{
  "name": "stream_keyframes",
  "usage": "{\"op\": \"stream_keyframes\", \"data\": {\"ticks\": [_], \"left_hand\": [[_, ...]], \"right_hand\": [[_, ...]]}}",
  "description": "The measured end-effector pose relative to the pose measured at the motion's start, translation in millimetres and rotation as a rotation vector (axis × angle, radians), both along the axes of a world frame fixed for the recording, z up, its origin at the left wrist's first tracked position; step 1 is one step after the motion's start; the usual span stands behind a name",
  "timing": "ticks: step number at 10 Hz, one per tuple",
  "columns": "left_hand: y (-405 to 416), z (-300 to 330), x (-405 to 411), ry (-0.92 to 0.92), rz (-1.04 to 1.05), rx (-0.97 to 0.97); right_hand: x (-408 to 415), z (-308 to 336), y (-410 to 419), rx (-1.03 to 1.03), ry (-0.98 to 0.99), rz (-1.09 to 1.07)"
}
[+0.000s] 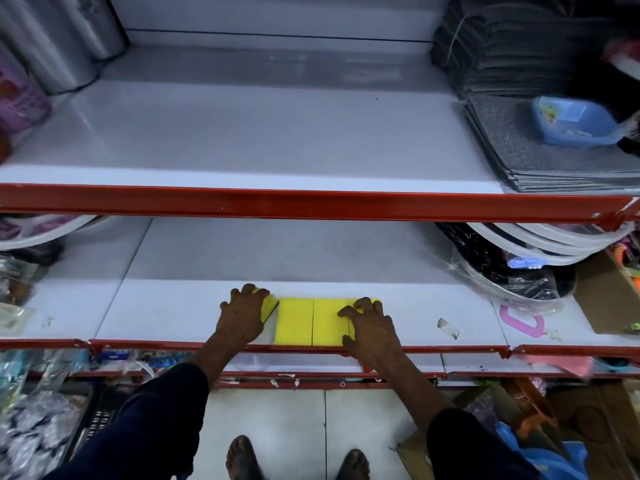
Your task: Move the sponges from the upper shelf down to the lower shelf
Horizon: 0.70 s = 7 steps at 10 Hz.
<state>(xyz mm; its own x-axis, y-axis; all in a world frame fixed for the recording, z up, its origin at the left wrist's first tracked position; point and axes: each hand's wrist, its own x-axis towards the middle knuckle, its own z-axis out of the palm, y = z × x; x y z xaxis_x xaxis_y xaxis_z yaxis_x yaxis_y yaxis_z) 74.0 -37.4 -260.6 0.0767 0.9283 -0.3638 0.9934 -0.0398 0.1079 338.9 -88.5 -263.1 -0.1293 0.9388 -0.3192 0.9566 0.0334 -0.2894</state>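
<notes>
Sponges [311, 322]: flat yellow row, lower shelf [415, 317] | hands: spread, pressing down

Dim, cool lighting; soft glare on upper shelf [242, 133]; edges motion-blurred and bowed by wide-angle distortion; centre sharp.

Both arms reach forward in dark sleeves, forearms bare. The left hand [244, 315] lies palm down with fingers [251, 291] curled and spread. The right hand [369, 325], just beside it, lies palm down too, fingers bent, knuckles raised.
</notes>
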Motion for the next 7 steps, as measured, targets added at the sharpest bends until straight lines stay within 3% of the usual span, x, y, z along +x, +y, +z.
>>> {"op": "stream_keyframes", "data": {"ticks": [4, 6, 7], "left_hand": [[-10, -4, -3, -0.165, 0.07, -0.018], [-19, 1, 2, -0.113, 0.061, -0.044], [-26, 20, 6, -0.016, -0.002, 0.09]], "right_hand": [[-11, 3, 5, -0.034, -0.04, -0.036], [-17, 12, 5, -0.083, -0.069, -0.043], [-24, 29, 4, 0.02, -0.094, -0.015]]}}
